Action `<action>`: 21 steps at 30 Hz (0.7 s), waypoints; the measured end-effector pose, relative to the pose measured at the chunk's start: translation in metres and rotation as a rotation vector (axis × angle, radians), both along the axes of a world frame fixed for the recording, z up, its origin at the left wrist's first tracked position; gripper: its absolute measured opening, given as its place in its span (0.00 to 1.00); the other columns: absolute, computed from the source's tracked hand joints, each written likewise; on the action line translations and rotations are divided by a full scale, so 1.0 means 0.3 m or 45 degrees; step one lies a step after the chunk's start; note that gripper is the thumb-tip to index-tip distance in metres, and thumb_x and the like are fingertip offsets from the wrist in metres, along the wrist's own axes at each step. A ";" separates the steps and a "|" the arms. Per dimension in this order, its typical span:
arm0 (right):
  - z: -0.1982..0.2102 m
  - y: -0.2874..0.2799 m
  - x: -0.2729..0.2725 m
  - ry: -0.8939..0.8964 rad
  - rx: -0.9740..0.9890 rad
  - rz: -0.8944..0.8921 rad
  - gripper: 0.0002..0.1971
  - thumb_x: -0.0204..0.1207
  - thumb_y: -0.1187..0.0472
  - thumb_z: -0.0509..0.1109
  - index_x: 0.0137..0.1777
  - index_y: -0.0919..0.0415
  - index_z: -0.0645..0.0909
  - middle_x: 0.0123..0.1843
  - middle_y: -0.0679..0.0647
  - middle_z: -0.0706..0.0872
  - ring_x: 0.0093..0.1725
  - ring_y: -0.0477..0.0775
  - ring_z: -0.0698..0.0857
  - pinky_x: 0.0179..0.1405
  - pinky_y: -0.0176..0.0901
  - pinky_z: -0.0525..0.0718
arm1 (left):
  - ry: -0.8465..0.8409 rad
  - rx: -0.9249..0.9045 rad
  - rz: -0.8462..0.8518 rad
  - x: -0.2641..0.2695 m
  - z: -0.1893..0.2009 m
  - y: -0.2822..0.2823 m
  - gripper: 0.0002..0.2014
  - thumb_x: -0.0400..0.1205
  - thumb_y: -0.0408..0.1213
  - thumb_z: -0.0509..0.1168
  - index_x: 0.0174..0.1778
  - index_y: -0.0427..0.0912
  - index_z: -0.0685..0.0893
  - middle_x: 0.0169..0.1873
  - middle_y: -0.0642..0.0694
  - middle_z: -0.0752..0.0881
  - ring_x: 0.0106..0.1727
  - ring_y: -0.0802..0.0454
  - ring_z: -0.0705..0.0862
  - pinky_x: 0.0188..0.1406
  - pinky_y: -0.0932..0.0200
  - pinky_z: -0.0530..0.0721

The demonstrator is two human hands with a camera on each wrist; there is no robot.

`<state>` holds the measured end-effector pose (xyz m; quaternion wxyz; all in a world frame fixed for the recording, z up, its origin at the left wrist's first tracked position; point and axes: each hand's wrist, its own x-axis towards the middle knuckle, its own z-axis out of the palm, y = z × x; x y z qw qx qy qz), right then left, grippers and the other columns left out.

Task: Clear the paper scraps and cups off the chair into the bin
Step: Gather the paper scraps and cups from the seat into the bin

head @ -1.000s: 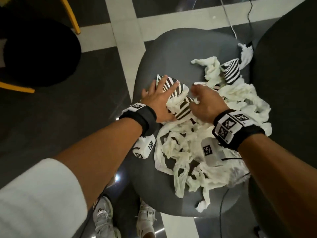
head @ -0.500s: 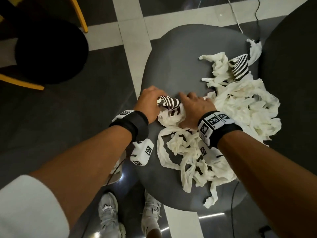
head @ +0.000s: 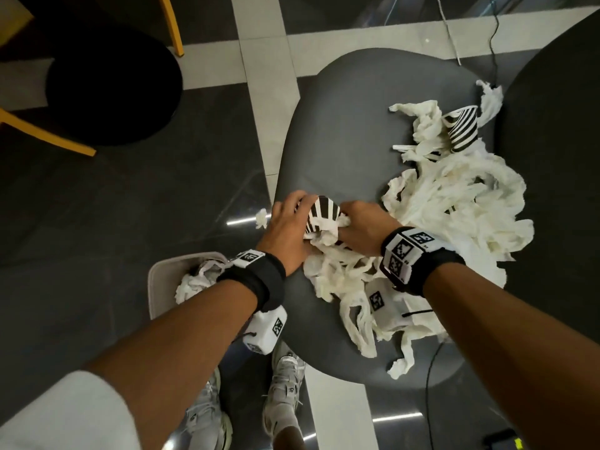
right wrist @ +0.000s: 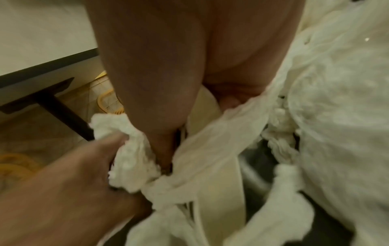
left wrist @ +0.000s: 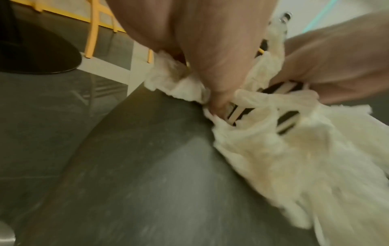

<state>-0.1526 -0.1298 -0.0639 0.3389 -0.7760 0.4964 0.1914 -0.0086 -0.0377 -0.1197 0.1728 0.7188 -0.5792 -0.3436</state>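
So you had your left hand (head: 285,228) and right hand (head: 360,230) clamped around a striped paper cup (head: 321,214) and tissue scraps (head: 328,237), mid-frame; next I'd guess swing lower-left to the bin (head: 156,287).

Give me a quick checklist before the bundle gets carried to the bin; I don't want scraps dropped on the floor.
1. Both hands on the load: ok. The left hand and right hand clutch the striped cup with paper wadded round it.
2. Load free of the pile: not ok. Strips run from it into the paper scraps on the chair.
3. Loose ends tucked in: not ok. A tuft sticks out past the left hand.
4. Bin within reach: ok. The bin stands by the left forearm, mouth up.
5. Room in the bin: cannot tell; paper shows inside, the forearm covers part.
6. Chair cleared: not ok. A second striped cup remains.
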 end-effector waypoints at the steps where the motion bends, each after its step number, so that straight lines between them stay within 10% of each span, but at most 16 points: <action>1: -0.004 0.017 0.000 -0.051 0.017 -0.011 0.11 0.76 0.53 0.70 0.56 0.56 0.83 0.53 0.57 0.90 0.52 0.62 0.87 0.48 0.43 0.78 | 0.049 -0.060 0.055 0.009 -0.002 -0.010 0.36 0.70 0.28 0.76 0.75 0.49 0.73 0.73 0.48 0.71 0.68 0.42 0.75 0.71 0.42 0.79; 9: 0.076 0.086 0.109 -0.288 -0.071 -0.031 0.10 0.79 0.51 0.69 0.55 0.55 0.81 0.50 0.51 0.89 0.47 0.56 0.86 0.46 0.45 0.82 | 0.256 -0.140 0.428 0.130 0.121 0.015 0.17 0.79 0.22 0.64 0.60 0.41 0.89 0.53 0.46 0.86 0.49 0.56 0.82 0.45 0.85 0.72; 16: 0.155 0.188 0.341 -0.449 -0.075 -0.272 0.08 0.80 0.52 0.67 0.55 0.51 0.75 0.45 0.48 0.84 0.43 0.52 0.82 0.37 0.41 0.72 | 0.677 0.004 0.606 0.344 0.260 0.129 0.10 0.74 0.31 0.73 0.50 0.47 0.88 0.45 0.44 0.92 0.53 0.43 0.91 0.56 0.39 0.89; 21: 0.101 0.344 0.517 -0.631 0.212 -0.594 0.14 0.82 0.52 0.64 0.64 0.55 0.75 0.57 0.53 0.86 0.56 0.55 0.85 0.55 0.49 0.82 | 1.094 0.154 0.650 0.473 0.266 0.259 0.27 0.69 0.31 0.78 0.64 0.52 0.86 0.57 0.42 0.92 0.61 0.41 0.90 0.64 0.38 0.87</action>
